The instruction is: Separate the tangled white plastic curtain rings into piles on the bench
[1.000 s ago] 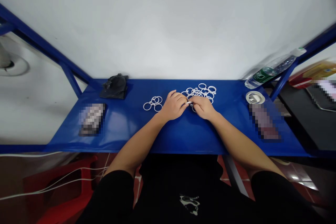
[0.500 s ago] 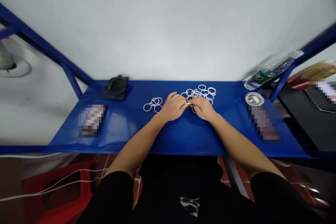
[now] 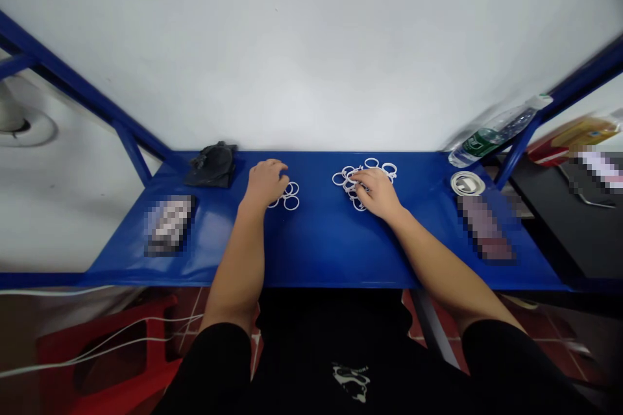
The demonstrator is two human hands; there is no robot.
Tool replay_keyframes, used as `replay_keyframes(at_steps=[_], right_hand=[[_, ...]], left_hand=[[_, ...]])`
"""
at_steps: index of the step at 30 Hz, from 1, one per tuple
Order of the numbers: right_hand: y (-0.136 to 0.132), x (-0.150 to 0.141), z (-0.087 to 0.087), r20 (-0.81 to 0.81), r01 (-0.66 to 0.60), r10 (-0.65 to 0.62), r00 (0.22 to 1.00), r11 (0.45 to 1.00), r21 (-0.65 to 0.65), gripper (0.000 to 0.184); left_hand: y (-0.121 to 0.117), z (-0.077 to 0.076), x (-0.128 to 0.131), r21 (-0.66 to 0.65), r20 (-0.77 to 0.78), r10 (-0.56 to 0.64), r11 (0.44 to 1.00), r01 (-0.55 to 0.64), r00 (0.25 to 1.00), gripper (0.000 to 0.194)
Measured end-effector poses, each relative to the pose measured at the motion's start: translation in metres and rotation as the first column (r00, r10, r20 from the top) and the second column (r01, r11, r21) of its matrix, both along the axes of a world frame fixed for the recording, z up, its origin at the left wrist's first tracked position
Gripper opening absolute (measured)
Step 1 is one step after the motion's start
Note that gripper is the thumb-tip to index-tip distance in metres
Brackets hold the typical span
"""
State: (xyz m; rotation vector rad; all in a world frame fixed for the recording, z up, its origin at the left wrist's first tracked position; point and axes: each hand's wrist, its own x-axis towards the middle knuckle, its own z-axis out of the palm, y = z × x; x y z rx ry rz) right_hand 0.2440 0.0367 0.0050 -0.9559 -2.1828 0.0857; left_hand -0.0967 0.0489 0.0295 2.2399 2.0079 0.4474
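Observation:
My left hand (image 3: 265,183) is over the left side of a small group of white plastic rings (image 3: 291,203). Its fingers and thumb are apart, with nothing visible between them. The hand covers part of that group. To the right lies a larger heap of similar white rings (image 3: 338,179), some with small tabs on them. My right hand (image 3: 381,193) reaches over this heap, thumb and fingers apart and close to the rings. It hides the middle of the heap, and I cannot make out whether the fingertips touch a ring.
On the blue table (image 3: 321,253) lie a black bag (image 3: 211,165), a blurred-out object (image 3: 171,224) at left, a white roll (image 3: 467,184) and another blurred-out object (image 3: 487,227) at right. A plastic bottle (image 3: 496,133) leans by the blue frame. A wall stands behind.
My hands were together in the middle, pinching a small white piece. They have since parted: the left moved left to the small group, the right slightly right over the heap.

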Motion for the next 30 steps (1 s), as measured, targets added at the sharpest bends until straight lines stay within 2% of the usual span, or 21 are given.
replay_keyframes(at_steps=[5,10,12,14,17,21,24,27,30], right_hand=[[0.002,0.0,-0.002,0.051,0.036,-0.034,0.998,0.998,-0.045,0.024],[0.001,-0.002,-0.003,0.053,-0.001,0.002,0.999,1.0,-0.029,0.024],[0.001,-0.003,-0.002,0.038,-0.026,0.026,0.999,1.0,-0.004,0.024],[-0.001,-0.005,0.0,0.016,-0.049,0.049,0.999,0.999,0.013,0.024],[-0.008,-0.008,0.002,-0.024,-0.092,0.092,0.995,0.996,0.015,0.027],[-0.02,-0.017,0.004,-0.023,-0.168,0.168,0.986,0.985,-0.035,0.038],[-0.026,-0.021,0.004,0.043,-0.188,0.192,0.98,0.979,-0.076,0.032],[-0.028,-0.021,0.005,0.053,-0.177,0.182,0.982,0.98,-0.096,0.024],[-0.026,-0.018,0.006,0.013,-0.125,0.128,0.992,0.985,-0.117,0.026]], left_hand=[[0.0,-0.007,-0.011,-0.142,-0.055,0.003,0.99,-0.011,0.998,0.016],[-0.002,-0.002,-0.005,-0.152,-0.033,-0.004,0.988,-0.001,0.999,0.012],[-0.003,0.003,-0.002,-0.121,0.042,0.017,0.993,-0.012,0.999,0.012],[-0.005,0.007,0.004,-0.09,0.191,0.053,0.995,-0.037,0.98,0.011],[-0.01,0.007,0.027,-0.052,0.443,0.067,0.997,-0.049,0.894,0.012],[-0.025,-0.007,0.073,-0.041,0.605,-0.08,0.991,0.131,0.792,0.022],[-0.034,-0.018,0.096,-0.028,0.62,-0.18,0.968,0.251,0.764,0.023],[-0.037,-0.021,0.103,0.01,0.646,-0.242,0.951,0.309,0.724,0.021],[-0.037,-0.017,0.101,0.06,0.683,-0.298,0.933,0.355,0.667,0.023]])
